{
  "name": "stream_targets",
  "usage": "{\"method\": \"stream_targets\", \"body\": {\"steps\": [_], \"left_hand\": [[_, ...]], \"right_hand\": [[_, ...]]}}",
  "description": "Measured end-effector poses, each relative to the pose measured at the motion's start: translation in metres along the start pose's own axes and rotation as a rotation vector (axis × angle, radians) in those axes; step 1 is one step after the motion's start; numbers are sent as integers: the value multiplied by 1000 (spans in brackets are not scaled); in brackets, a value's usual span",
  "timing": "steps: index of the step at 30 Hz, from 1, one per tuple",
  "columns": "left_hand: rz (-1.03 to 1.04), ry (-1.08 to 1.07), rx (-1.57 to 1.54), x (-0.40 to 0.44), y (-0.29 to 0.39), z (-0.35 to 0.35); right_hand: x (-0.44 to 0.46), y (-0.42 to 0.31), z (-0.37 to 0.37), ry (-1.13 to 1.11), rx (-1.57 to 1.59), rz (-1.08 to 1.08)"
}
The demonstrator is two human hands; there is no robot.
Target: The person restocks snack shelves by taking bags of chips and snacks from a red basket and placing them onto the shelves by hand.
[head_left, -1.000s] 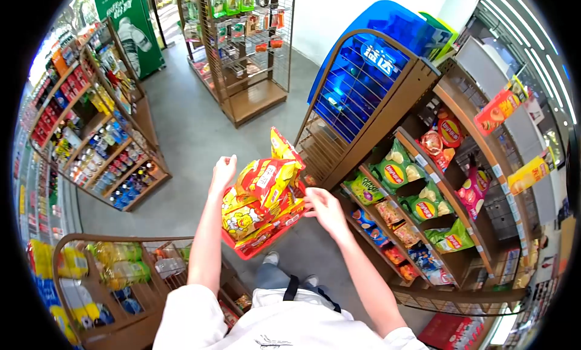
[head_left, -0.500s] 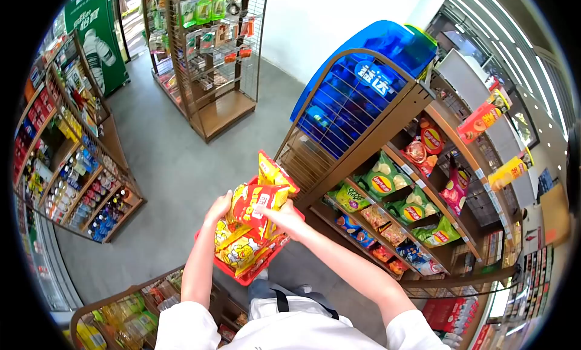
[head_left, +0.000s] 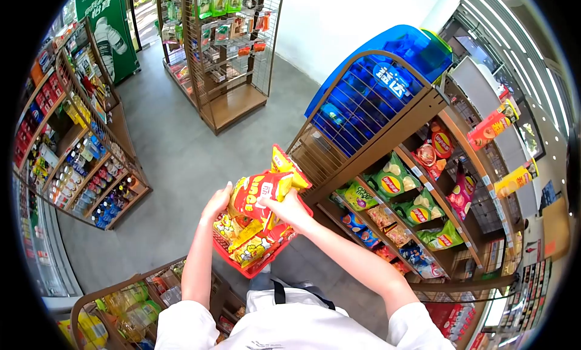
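Note:
A red and yellow snack bag (head_left: pixel 253 194) lies on top of the pile in a red shopping basket (head_left: pixel 261 269) in front of my body. My right hand (head_left: pixel 290 209) grips the bag's right side, its thumb pressed on the front. At the left edge of the same bag, my left hand (head_left: pixel 219 201) is closed, with its fingertips partly hidden. Yellow snack bags (head_left: pixel 249 248) with cartoon prints fill the basket below. Another yellow and red bag (head_left: pixel 289 167) stands up at the basket's far right, just beyond my right hand. What supports the basket is hidden.
A shelf rack with chip bags (head_left: pixel 392 179) rises close on my right, a blue display bin (head_left: pixel 375 89) at its end. Ahead stands a wire rack (head_left: pixel 233 105); a drinks shelf (head_left: pixel 100 174) is at left. Another shelf (head_left: pixel 130 307) sits near my left side. Grey floor (head_left: pixel 163 168) lies between them.
The surroundings have shifted slightly right in view as my head turned a little. Both hands stay at the red snack bag, which looks slightly more tilted.

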State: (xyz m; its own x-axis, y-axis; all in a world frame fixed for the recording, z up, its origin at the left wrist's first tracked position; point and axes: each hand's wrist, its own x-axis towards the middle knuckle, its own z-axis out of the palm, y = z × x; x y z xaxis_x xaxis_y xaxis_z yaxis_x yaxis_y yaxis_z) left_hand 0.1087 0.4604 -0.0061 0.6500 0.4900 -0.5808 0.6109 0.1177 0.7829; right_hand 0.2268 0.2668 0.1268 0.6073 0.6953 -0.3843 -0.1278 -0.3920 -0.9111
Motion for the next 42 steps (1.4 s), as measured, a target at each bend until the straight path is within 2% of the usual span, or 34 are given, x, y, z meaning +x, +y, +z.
{"method": "stream_targets", "body": {"steps": [1, 4, 6, 8, 10, 12, 13, 14, 15, 17, 18, 20, 21, 23, 26, 30, 32, 33, 34, 36, 37, 39, 40, 42], "left_hand": [[31, 21, -43, -8, 3, -4], [45, 31, -121, -34, 15, -17], [57, 15, -195, -41, 16, -25], [72, -56, -192, -47, 32, -38], [5, -157, -137, -74, 78, -49], [17, -171, -69, -94, 126, -53], [186, -56, 4, -103, 149, -50], [354, 55, 74, -113, 168, -42], [373, 42, 82, -125, 186, -30], [990, -237, -11, -142, 225, -5], [1075, -474, -84, -147, 239, 11], [1063, -771, -95, -147, 253, 48], [1061, -848, -77, -153, 262, 65], [1002, -1004, -26, -161, 271, 95], [960, -1239, -146, -151, 262, 154], [789, -1346, -274, -182, 259, 227], [773, -1315, -279, -191, 260, 258], [797, -1286, -246, -187, 258, 272], [795, -1306, -232, -190, 261, 282], [767, -1256, -260, -197, 266, 301], [767, -1265, -251, -199, 268, 311], [765, -1223, -317, -200, 272, 330], [763, -1200, -350, -201, 274, 339], [798, -1211, -323, -206, 280, 359]], "right_hand": [[0, -8, -3, -70, -24, 8], [-11, -36, -8, -98, -16, 85], [-15, -58, -16, -151, -46, 29], [-14, -83, -31, -257, -75, 115], [-34, -131, -54, -436, 5, 71], [-59, -177, -79, -372, -101, 113], [-69, -197, -95, -432, -112, 103], [-87, -220, -106, -385, -160, 149], [-97, -233, -122, -396, -182, 146], [-122, -256, -153, -417, -229, 133], [-136, -267, -168, -425, -253, 126], [-164, -283, -195, -402, -242, 150], [-175, -286, -211, -382, -223, 162], [-193, -284, -244, -365, -186, 172], [-221, -264, -287, -207, -133, 239], [-266, -227, -342, -67, -1, 247], [-286, -212, -362, 40, 32, 246], [-300, -205, -367, 155, 23, 202], [-304, -191, -384, 172, 88, 151], [-333, -160, -404, 430, 381, -54], [-348, -145, -413, 439, 387, -58], [-371, -111, -422, 130, 606, -376], [-374, -85, -415, 210, 460, -462], [-365, -34, -390, 293, 402, -440]]}}
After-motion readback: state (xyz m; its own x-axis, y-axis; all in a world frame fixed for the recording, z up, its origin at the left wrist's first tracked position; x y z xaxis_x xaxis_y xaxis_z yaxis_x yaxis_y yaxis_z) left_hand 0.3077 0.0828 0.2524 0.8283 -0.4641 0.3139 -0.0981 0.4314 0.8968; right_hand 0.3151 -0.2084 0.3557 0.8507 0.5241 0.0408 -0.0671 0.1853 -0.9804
